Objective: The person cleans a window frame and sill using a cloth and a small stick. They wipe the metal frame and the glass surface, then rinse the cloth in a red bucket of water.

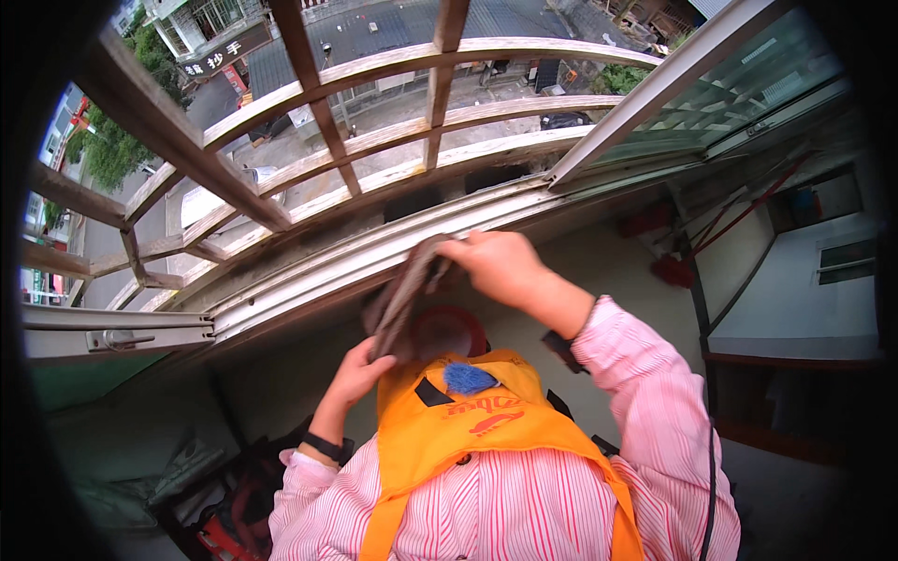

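A dark brown cloth [407, 301] is stretched between my two hands in front of the window sill [379, 263]. My left hand [359, 375] grips its lower end, close to my orange apron [484, 428]. Higher up and to the right, my right hand [494, 263] pinches the folded upper end, near the sill's inner edge. Below the cloth is a red-rimmed round basin [477, 329], partly hidden by the cloth and the apron. A blue fluffy item [470, 377] sticks out at the apron's chest.
Outside the window track stands a weathered lattice guard [372, 144], with a street beyond. A sliding glass pane [729, 105] is at the right, a handled window frame [119, 341] at the left. Long-handled red brooms [673, 270] lean at the right.
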